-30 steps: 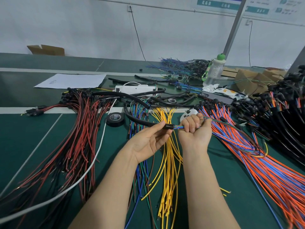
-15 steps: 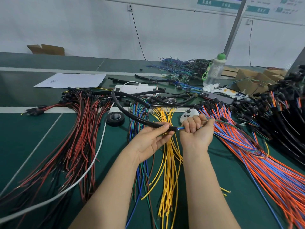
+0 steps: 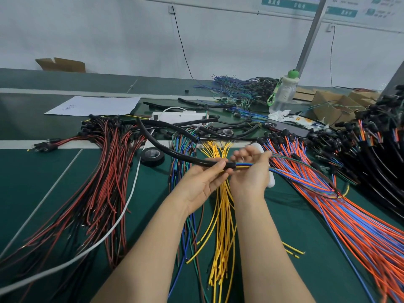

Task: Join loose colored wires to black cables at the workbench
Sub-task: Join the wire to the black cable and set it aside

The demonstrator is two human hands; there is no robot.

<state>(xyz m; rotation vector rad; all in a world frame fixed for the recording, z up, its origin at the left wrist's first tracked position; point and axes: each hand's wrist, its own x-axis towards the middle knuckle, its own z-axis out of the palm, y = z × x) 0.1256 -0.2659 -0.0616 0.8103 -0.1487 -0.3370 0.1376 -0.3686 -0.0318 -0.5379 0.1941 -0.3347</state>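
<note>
My left hand (image 3: 204,182) pinches the end of a black cable (image 3: 175,153) that arcs up and back to the left over the bench. A thin bundle of colored wires (image 3: 244,165) sticks out of the cable's end toward the right. My right hand (image 3: 251,171) holds that bundle just past the cable end, its fingers curled and blurred. The bundle runs on rightward into the orange and blue wire pile (image 3: 341,211). Yellow wires (image 3: 223,226) lie on the green mat below both hands.
Red and black wires (image 3: 102,182) fan out at left, crossed by a white cord (image 3: 122,215). A black tape roll (image 3: 152,156) sits behind my left hand. Black cables (image 3: 384,167) pile up at right. A bottle (image 3: 283,92), cardboard boxes (image 3: 336,106) and a white power strip (image 3: 179,117) stand at the back.
The black cable has slid further over the wires and its loop has lifted higher to the left. My right hand's fingers have loosened and shifted along the bundle.
</note>
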